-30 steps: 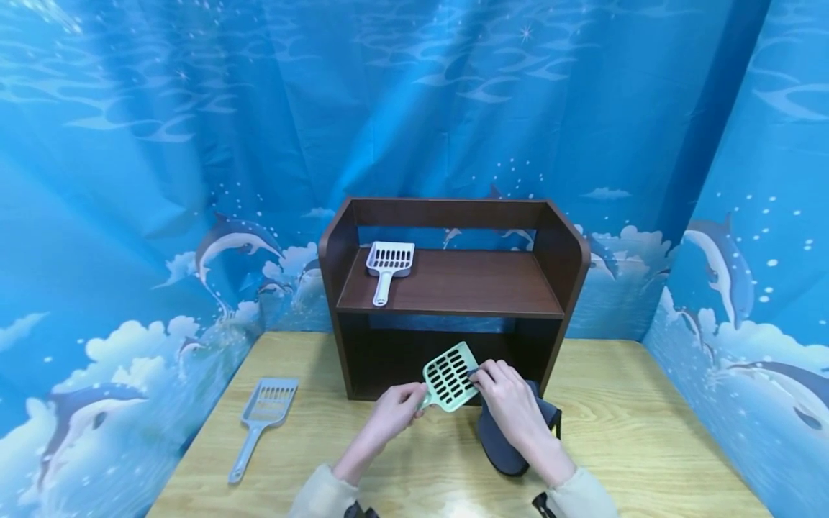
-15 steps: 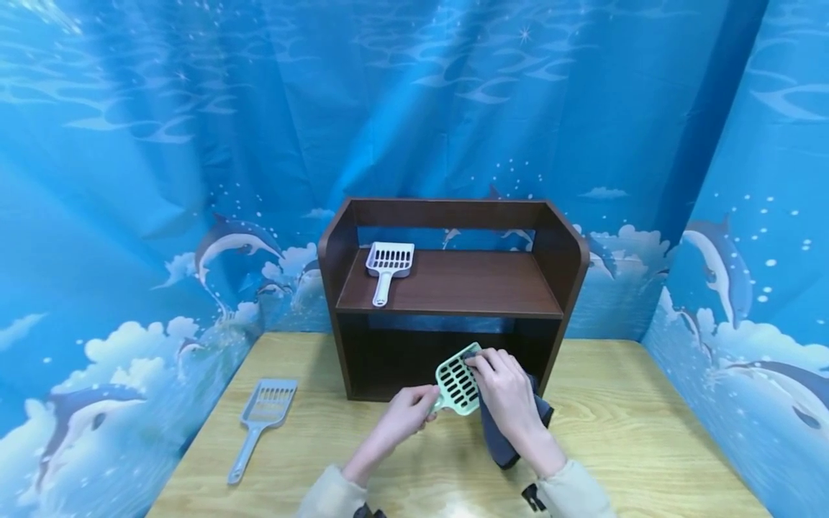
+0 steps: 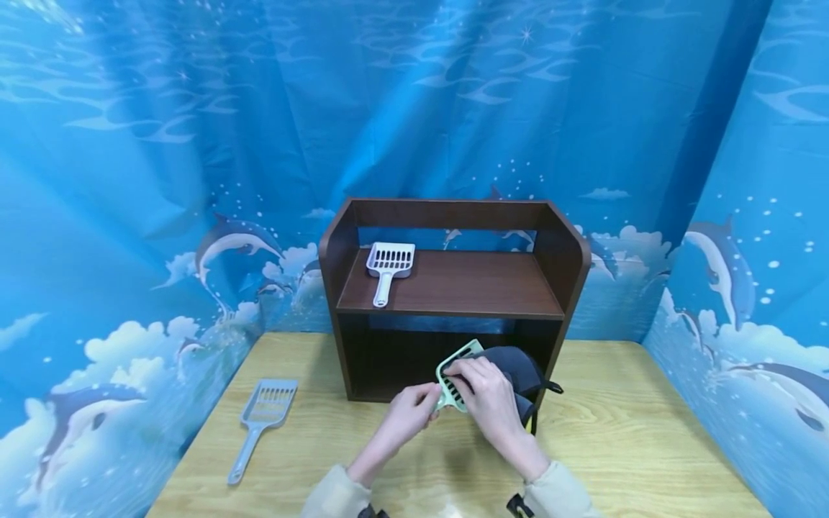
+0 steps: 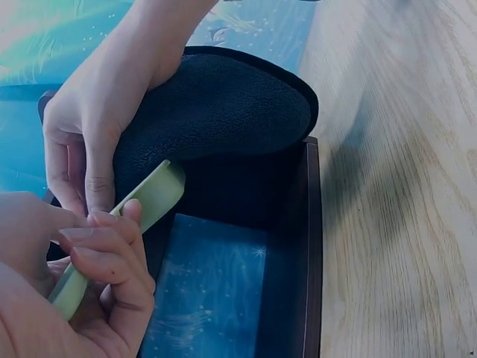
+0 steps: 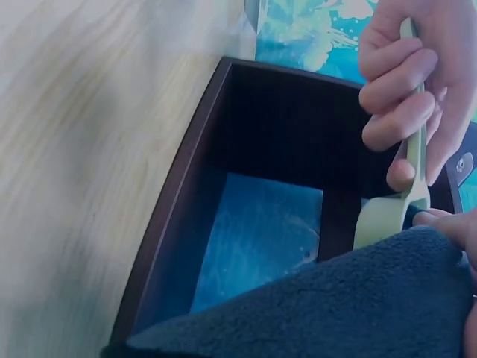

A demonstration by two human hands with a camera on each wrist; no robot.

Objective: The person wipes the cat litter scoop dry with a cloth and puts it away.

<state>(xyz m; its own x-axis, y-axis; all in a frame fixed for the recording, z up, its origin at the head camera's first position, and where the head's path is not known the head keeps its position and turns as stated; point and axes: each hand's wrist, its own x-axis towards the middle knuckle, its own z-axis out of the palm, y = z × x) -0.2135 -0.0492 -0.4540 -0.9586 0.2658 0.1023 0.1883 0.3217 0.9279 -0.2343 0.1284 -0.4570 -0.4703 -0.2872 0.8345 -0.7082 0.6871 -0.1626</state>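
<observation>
My left hand grips the handle of a light green slotted litter scoop, held above the table in front of the shelf. In the right wrist view its fingers curl round the handle. My right hand pinches a dark blue fleece cloth with black edging against the slotted face of the scoop. The cloth, with a black loop at one side, spreads out behind and to the right of this hand. In the head view the right hand's fingers cover part of the scoop.
A dark brown two-tier shelf stands at the back of the wooden table. On its upper tier lies a white litter scoop. A grey litter scoop lies on the table at the left. A blue dolphin-print curtain surrounds the table.
My right hand has moved left across the scoop's slotted face with the cloth, whose body has swung up behind the hand. The left hand and green scoop have shifted slightly right.
</observation>
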